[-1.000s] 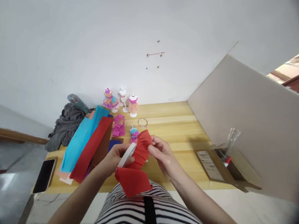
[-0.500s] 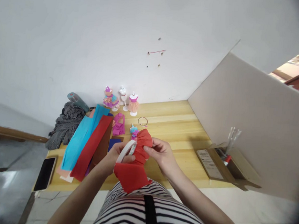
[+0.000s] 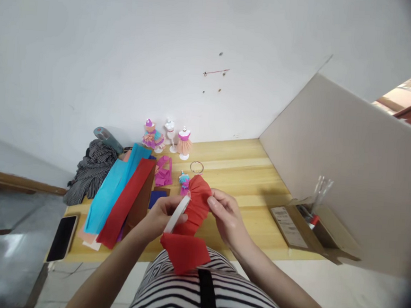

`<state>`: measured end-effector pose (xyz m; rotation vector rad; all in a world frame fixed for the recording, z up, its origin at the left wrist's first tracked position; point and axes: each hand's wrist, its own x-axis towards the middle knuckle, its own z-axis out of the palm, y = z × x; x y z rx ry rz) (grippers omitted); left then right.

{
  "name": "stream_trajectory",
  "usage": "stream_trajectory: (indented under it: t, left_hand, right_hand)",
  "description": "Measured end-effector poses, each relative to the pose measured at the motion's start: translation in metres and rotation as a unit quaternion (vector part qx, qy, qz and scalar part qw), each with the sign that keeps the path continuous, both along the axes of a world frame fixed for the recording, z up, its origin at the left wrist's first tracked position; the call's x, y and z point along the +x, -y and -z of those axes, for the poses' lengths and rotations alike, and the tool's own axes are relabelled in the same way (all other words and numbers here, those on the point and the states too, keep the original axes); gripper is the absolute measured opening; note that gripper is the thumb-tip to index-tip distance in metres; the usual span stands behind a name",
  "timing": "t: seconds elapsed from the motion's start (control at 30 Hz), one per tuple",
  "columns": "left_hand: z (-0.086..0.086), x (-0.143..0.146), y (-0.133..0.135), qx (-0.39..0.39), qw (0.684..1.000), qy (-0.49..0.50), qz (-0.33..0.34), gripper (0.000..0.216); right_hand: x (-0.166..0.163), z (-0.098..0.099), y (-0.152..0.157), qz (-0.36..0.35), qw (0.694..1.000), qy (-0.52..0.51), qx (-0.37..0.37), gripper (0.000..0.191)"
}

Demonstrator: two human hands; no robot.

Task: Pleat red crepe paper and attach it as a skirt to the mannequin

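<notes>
In front of my body I hold a strip of red crepe paper (image 3: 198, 208), its upper part gathered in pleats and its lower end (image 3: 185, 254) hanging flat. My left hand (image 3: 161, 214) is closed around a white tape roll (image 3: 177, 214) and the paper's left side. The thumb and fingers of my right hand (image 3: 224, 215) pinch the paper's right edge. Just beyond the paper, a small doll-dress figure (image 3: 184, 180) in blue and magenta lies on the table, partly covered. Whether the tape is stuck to the paper is hidden.
On the wooden table (image 3: 240, 168) lie folded blue paper (image 3: 113, 177), red paper (image 3: 126, 204), magenta scraps (image 3: 164, 170), a ring (image 3: 197, 167) and a phone (image 3: 62, 238). Small dress forms (image 3: 184, 143) line the wall. An open cardboard box (image 3: 294, 227) stands right.
My right hand has shifted slightly right along the paper's edge. The tape roll has turned more edge-on, and the hanging paper end has swung a little right and down.
</notes>
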<state>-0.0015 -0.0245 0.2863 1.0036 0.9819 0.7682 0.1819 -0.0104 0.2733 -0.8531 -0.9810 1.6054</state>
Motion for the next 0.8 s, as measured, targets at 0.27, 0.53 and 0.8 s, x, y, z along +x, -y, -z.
stream_trajectory:
  t: [0.27, 0.53, 0.8]
  left_hand:
    - [-0.004, 0.002, -0.001, 0.028, 0.998, -0.057, 0.003, 0.037]
    - [-0.008, 0.000, -0.001, 0.016, 0.997, -0.079, 0.019, 0.038]
    - [-0.004, -0.002, -0.002, 0.010, 0.999, -0.042, 0.013, 0.036]
  right_hand:
    - [-0.002, -0.008, -0.005, 0.033, 0.993, -0.055, -0.095, 0.039]
    - [0.003, -0.003, -0.011, 0.036, 0.992, -0.044, -0.109, 0.032]
    - [0.003, -0.005, -0.013, 0.045, 0.994, -0.037, -0.088, 0.039]
